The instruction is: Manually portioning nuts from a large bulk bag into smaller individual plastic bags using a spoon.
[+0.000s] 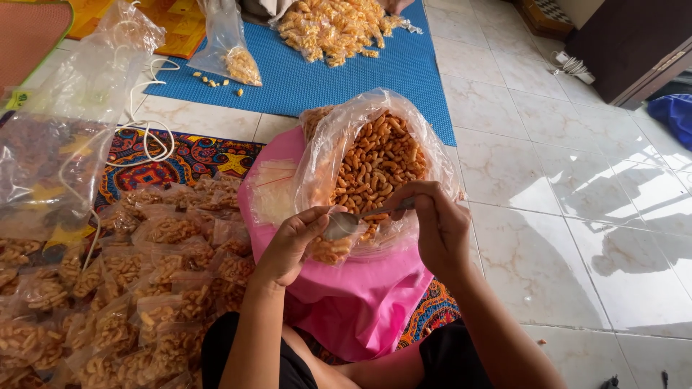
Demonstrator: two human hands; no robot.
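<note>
My left hand (288, 245) holds a small clear bag (328, 248) partly filled with orange snack sticks. My right hand (436, 223) grips the handle of a metal spoon (346, 222), whose bowl rests at the small bag's mouth. Both hands hover over a large clear plastic bag (375, 162) full of the same orange snacks, which sits on a pink cloth (360, 302) in my lap.
Several filled small snack packs (144, 288) pile on a patterned mat at my left. A stack of empty small bags (272, 189) lies on the pink cloth. A big crumpled plastic bag (65, 122) stands at the left. Yellow snacks (331, 29) heap on a blue mat (303, 79) ahead. White floor tiles (562, 216) lie to the right.
</note>
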